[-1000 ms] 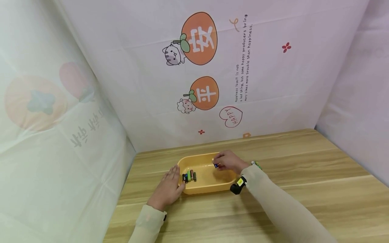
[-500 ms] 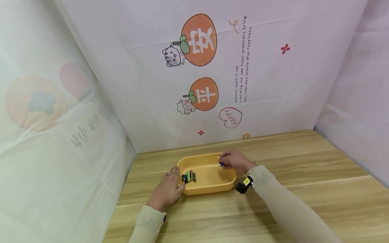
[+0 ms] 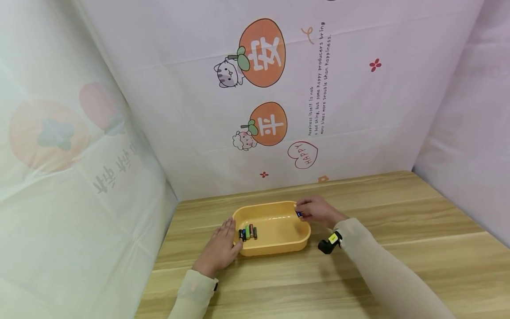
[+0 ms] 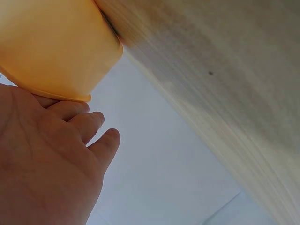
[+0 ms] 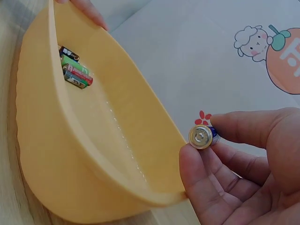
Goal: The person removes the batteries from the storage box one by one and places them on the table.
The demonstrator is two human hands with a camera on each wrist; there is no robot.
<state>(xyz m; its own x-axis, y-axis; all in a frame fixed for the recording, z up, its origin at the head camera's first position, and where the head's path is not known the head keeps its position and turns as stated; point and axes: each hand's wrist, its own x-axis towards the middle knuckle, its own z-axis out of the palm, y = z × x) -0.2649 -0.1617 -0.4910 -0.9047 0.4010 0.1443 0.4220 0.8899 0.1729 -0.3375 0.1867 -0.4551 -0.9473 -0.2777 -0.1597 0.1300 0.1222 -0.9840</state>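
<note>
A yellow basin [image 3: 275, 246] stands on the table, with several batteries [image 3: 248, 232] lying side by side at its left end. My left hand [image 3: 218, 246] rests on the basin's left rim with its fingers straight; in the left wrist view those fingers touch the yellow wall [image 4: 61, 47]. Over the right end of the basin, my right hand [image 3: 318, 209] pinches a blue battery [image 3: 299, 214] between thumb and fingers. The right wrist view shows that battery's flat metal end [image 5: 201, 136] facing the camera, close to the rim.
The wooden table [image 3: 398, 230] extends right of the basin and toward the front. A white printed cloth [image 3: 191, 110] hangs behind the table, with more cloth at both sides. A black wrist camera [image 3: 328, 243] sticks out below the right wrist.
My right hand has moved to the right with the blue battery, from inside the basin toward its right rim. My left hand and the batteries in the basin have stayed in place.
</note>
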